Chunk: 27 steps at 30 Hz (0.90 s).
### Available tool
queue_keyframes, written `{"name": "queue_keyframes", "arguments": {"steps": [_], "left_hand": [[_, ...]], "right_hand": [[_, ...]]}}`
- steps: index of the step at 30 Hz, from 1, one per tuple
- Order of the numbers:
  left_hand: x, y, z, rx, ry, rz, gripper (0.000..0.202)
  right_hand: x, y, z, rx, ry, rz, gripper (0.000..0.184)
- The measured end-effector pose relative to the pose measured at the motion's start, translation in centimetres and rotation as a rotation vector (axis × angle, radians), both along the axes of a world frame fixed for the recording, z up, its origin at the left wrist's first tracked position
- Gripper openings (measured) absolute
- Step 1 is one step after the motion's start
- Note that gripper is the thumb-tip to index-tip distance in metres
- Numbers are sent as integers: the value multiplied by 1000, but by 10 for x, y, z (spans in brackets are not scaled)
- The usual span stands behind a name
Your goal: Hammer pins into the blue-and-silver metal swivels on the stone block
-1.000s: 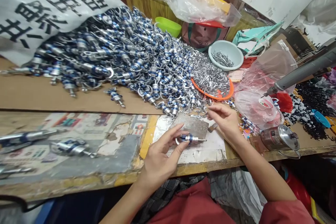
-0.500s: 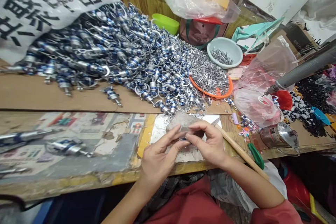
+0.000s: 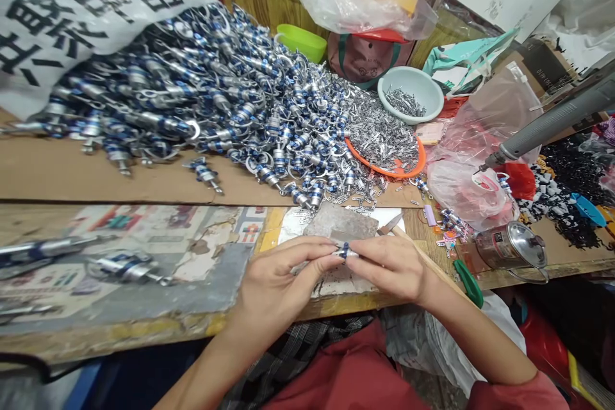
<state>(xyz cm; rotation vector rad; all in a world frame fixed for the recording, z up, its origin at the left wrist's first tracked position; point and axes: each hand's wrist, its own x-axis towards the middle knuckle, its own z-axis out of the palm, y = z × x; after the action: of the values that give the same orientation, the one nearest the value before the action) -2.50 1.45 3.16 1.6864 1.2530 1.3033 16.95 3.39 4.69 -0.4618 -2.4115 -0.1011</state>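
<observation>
My left hand [image 3: 276, 285] and my right hand [image 3: 391, 266] meet at the table's near edge, fingers pinched on the two ends of one small blue-and-silver metal part [image 3: 344, 252]. Under them lies a grey flat block [image 3: 342, 223] on white paper. Beyond it spreads a big heap of like blue-and-silver parts [image 3: 206, 93] on brown cardboard. An orange dish [image 3: 413, 170] of small silver clips sits right of the heap, and a pale bowl [image 3: 410, 95] with more silver pieces stands behind it.
A grey power tool [image 3: 552, 120] reaches in from the right above plastic bags [image 3: 473, 160]. A steel cup [image 3: 512, 250], a wooden stick [image 3: 432, 266] and green-handled tool [image 3: 468, 285] lie at the right edge. Two loose parts [image 3: 129, 268] lie at left. A green bowl [image 3: 302, 43] stands at the back.
My right hand came back from the clip pile to meet my left hand on the part. Both hands have since drawn slightly toward the table's edge.
</observation>
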Motion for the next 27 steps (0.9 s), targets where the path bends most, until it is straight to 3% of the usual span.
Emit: {"name": "queue_keyframes", "arguments": {"steps": [5,9,12,17,19,24,27], "left_hand": [[-6,4,3,348,179,-108,13],[-5,0,2,382,177,-120,16],[-2,-5,3,221,41,-112,17],[8,-11,-2,-347,-320,33,6],[12,-14,-6,-505,-458,83,11],[23,-22,-16,-600,-633,69,64],[26,-22,-20,-588,-708,71,70]], "right_hand": [[-2,-4,0,-172,95,-66,25],[-8,-11,-6,-349,215,-93,20],[-15,-17,-9,-542,364,-132,11],[-21,-27,-11,-797,516,-274,9],[-22,-30,-13,-890,537,-336,10],[-20,-33,-15,-1069,556,-446,18],[-8,-19,-10,-1056,402,-376,18]]}}
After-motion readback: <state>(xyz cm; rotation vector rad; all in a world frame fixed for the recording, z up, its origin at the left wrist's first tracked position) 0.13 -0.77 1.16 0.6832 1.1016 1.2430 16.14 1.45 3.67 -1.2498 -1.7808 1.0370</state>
